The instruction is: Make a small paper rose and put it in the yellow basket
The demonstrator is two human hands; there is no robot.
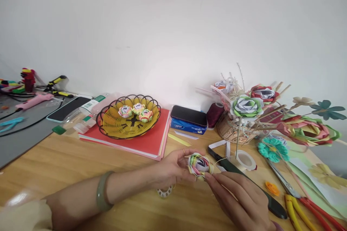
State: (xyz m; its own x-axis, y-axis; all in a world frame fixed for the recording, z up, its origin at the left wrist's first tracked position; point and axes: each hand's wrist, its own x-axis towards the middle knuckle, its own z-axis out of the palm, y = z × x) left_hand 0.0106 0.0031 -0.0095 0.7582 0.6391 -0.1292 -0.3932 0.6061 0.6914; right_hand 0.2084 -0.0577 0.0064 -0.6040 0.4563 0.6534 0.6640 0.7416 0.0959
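Observation:
A small paper flower point(200, 164) with white, green, yellow and pink petals is held above the table in front of me. My left hand point(177, 167) grips it from the left, thumb and fingers closed around its side. At its lower right edge, the fingertips of my right hand point(238, 195) are pinched against a petal. Under my left wrist, a small white ring with holes point(164, 191) lies on the wood. Three similar paper flowers point(138, 108) sit in a yellow woven basket point(130, 130) with a dark looped rim.
The basket rests on stacked red paper point(151, 148). A phone point(189, 115) lies on a blue pack point(188, 126). At right are paper flowers in a wooden pot point(233, 130), a tape roll point(245, 160), a dark green long-handled tool point(275, 207) and scissors point(287, 184). A pink glue gun point(35, 101) lies left.

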